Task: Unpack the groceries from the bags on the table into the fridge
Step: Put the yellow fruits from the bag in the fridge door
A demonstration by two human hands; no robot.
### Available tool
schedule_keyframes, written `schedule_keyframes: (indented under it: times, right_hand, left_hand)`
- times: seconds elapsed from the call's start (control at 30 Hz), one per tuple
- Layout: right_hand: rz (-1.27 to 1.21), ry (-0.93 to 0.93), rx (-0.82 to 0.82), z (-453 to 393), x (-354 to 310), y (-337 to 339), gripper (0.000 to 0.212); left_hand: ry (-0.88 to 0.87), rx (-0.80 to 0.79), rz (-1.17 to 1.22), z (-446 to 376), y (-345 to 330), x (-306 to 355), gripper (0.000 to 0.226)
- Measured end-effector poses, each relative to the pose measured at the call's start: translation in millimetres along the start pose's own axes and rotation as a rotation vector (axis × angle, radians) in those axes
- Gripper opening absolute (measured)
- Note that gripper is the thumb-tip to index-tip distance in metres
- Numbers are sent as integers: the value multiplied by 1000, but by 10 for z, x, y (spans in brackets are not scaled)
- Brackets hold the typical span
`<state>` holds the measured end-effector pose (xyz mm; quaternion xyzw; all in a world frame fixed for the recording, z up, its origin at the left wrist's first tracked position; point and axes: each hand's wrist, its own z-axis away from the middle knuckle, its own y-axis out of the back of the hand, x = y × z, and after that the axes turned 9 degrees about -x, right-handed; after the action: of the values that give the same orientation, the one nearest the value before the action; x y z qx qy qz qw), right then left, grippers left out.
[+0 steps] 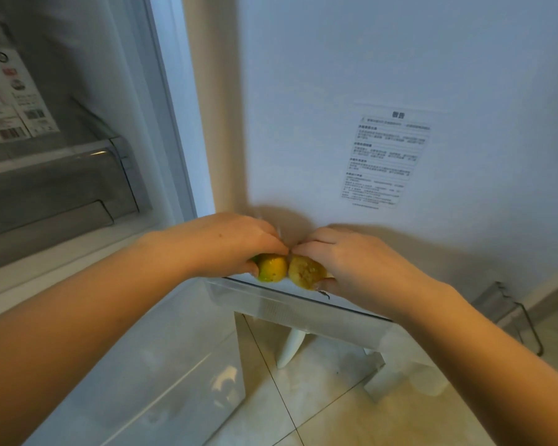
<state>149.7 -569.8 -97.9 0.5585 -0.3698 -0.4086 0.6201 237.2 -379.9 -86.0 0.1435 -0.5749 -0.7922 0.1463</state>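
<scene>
Both my hands are held together over the clear door shelf of the open fridge door. My left hand grips a yellow-green citrus fruit. Beside it, my right hand grips a second, duller yellow-green fruit. The two fruits touch each other just above the shelf's rim. My fingers hide the tops of both fruits, and I cannot tell whether thin wrapping covers them.
The fridge interior is at left, with cartons on a shelf and a grey drawer below. A printed label is stuck on the inner door. Tiled floor and a metal stand lie below right.
</scene>
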Motion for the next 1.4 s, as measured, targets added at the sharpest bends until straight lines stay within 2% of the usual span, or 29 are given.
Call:
schedule_keyframes:
  times: [0.17,0.3,0.43,0.63,0.73,0.93,1.13,1.4]
  right_hand:
    - [-15,29,59,46,9,35,53]
    - [-50,54,127,136,17,69,51]
    - [-135,61,216,211,20,74,57]
    - [-237,46,443,495,-79,3,53]
    - [-235,40,492,733,-203,-60,56]
    - [-273,-36,488,1379,-610,-339,56]
    - [-297,-222,285,2220,-1001,-946,58]
    - [-352,-523,181,3246,-1037,-1632,63]
  left_hand:
    - [103,70,100,82,47,110,40]
    - [277,239,179,210,11,267,44]
    - [430,495,230,378,-99,526,43]
    - [578,657,252,607,-316,994,43]
    - [583,657,260,695,-440,1211,45]
    - [553,661,257,897,-725,1810,45]
    - [491,529,282,1003,-1174,2488,47]
    - [282,363,337,649,-1520,3287,49]
